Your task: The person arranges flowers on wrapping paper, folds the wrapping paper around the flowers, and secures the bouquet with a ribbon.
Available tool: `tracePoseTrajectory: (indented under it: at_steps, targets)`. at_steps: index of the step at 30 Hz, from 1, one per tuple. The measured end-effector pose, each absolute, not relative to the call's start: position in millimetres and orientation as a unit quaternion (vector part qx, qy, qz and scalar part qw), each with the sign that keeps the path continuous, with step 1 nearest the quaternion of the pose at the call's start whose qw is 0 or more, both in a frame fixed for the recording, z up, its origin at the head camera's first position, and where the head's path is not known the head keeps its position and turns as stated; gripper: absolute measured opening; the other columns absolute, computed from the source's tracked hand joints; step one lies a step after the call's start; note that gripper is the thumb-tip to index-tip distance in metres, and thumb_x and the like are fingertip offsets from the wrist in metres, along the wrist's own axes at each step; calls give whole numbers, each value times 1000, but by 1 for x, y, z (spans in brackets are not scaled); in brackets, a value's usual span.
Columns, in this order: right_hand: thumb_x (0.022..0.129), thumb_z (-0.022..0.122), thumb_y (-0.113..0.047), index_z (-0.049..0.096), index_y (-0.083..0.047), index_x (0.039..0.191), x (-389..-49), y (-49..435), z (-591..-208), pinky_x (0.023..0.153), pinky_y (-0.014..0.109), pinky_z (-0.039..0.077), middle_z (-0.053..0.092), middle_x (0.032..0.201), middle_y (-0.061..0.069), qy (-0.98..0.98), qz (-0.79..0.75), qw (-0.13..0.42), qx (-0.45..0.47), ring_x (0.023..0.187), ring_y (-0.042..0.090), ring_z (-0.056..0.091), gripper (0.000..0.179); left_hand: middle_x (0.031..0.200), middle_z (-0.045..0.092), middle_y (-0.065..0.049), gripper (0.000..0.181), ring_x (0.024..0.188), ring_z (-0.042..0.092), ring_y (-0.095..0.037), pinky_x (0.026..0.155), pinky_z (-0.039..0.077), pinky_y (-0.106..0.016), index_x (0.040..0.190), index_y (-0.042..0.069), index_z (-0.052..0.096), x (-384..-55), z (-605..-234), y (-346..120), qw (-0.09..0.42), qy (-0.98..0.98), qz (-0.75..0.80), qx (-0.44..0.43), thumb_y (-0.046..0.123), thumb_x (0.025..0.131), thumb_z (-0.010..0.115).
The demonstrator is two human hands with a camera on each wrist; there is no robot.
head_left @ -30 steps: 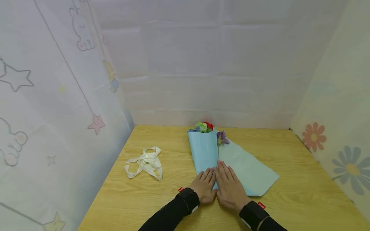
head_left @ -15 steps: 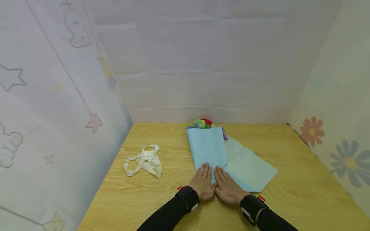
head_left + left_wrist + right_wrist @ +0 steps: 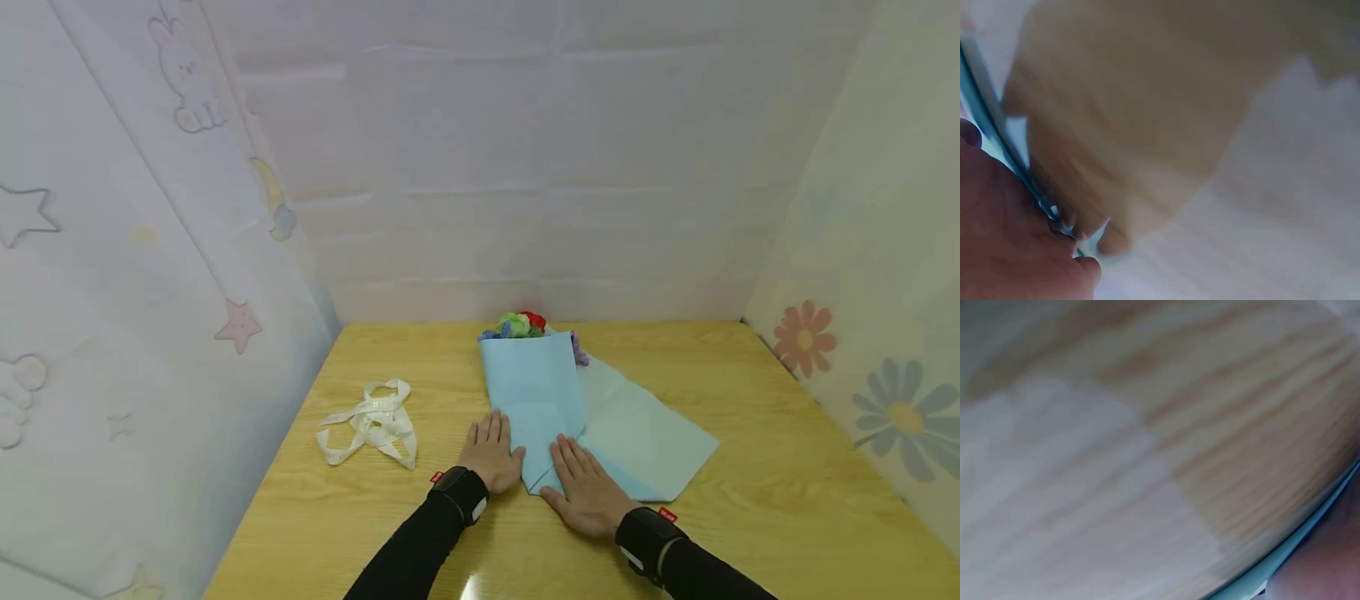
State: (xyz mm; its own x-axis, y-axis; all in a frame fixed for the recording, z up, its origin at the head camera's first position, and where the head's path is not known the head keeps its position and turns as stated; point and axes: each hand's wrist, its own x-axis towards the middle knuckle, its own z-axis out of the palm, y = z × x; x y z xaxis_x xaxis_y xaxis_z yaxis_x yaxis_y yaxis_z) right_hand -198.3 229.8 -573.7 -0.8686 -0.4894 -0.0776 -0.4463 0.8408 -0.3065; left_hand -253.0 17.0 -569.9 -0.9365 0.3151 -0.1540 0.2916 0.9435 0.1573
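Note:
Light blue wrapping paper lies folded over a bunch of artificial flowers; green, red and blue blooms show above its top edge, a purple one at its right. My left hand lies flat with straight fingers along the paper's left edge. In the left wrist view that edge shows as a thin blue strip beside the hand. My right hand presses flat on the lower right of the fold, fingers straight. The paper's paler unfolded part spreads out to the right. The stems are hidden under the fold.
A loose heap of white printed ribbon lies on the wooden table to the left. A white sheet stands behind the table, with patterned sheets along both sides.
The paper's right part has been folded wider over the flowers, covering most of the purple bloom. My left hand has slid left to the paper's edge; the hands have moved apart.

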Motion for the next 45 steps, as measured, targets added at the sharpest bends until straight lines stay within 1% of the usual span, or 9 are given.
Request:
tracePoseTrajectory:
  at_steps: [5,12,18,20,25,29,35,41,45]
  targets:
    - [108,30,-57,16,1,161,-200,229,-577,122,52,12,8,169,17,957,-132,82,-243,155,35,8,80,169,15,-12,68,156,9,-30,124,7,-50,163,6,19,-280,-568,15,82,985,59,138,46,109,31]
    - [107,31,-59,13,0,162,-199,229,-573,122,51,9,7,169,17,954,-158,93,-238,155,34,5,82,169,12,-14,66,156,7,-31,124,5,-51,163,5,16,-323,-561,18,98,989,67,84,41,110,30]
    - [107,31,-58,13,-1,162,-194,228,-573,122,39,-7,7,169,17,949,-178,87,-246,156,34,5,81,170,7,-13,65,157,2,-31,123,-1,-51,163,6,10,-361,-567,11,109,989,82,50,40,111,28]
    - [107,30,-59,13,-2,163,-192,227,-574,122,37,-9,7,169,18,947,-183,86,-249,156,35,6,81,170,7,-12,65,157,2,-31,123,-2,-52,163,5,10,-373,-571,7,103,990,83,44,39,110,26]
    - [105,26,-64,14,-5,163,-193,225,-579,123,47,2,4,170,14,947,-179,110,-243,156,32,4,84,171,6,-9,62,157,0,-30,122,-5,-53,164,8,10,-394,-580,-4,99,992,80,18,35,110,24]
    - [105,26,-65,15,-5,163,-198,230,-578,122,52,7,4,170,13,949,-176,110,-239,156,32,4,84,171,5,-10,62,156,-1,-31,122,-5,-53,164,7,9,-396,-573,1,100,991,93,12,35,110,24]
    - [106,29,-63,15,-4,163,-200,229,-571,122,51,7,5,170,14,952,-164,96,-241,156,32,4,83,170,5,-13,66,156,1,-33,123,-1,-51,163,6,9,-356,-558,7,92,992,76,40,42,111,25]
    - [106,28,-62,13,-3,163,-200,233,-569,123,50,7,4,170,14,954,-148,98,-240,156,32,2,83,169,11,-16,68,156,7,-34,124,7,-49,163,5,16,-285,-554,27,97,983,40,151,45,110,27]
    - [107,27,-61,14,-1,162,-196,232,-566,123,52,9,6,169,18,953,-146,91,-250,155,35,4,82,169,13,-12,67,156,10,-30,124,13,-46,164,10,16,-235,-547,36,104,972,-3,213,49,110,26]
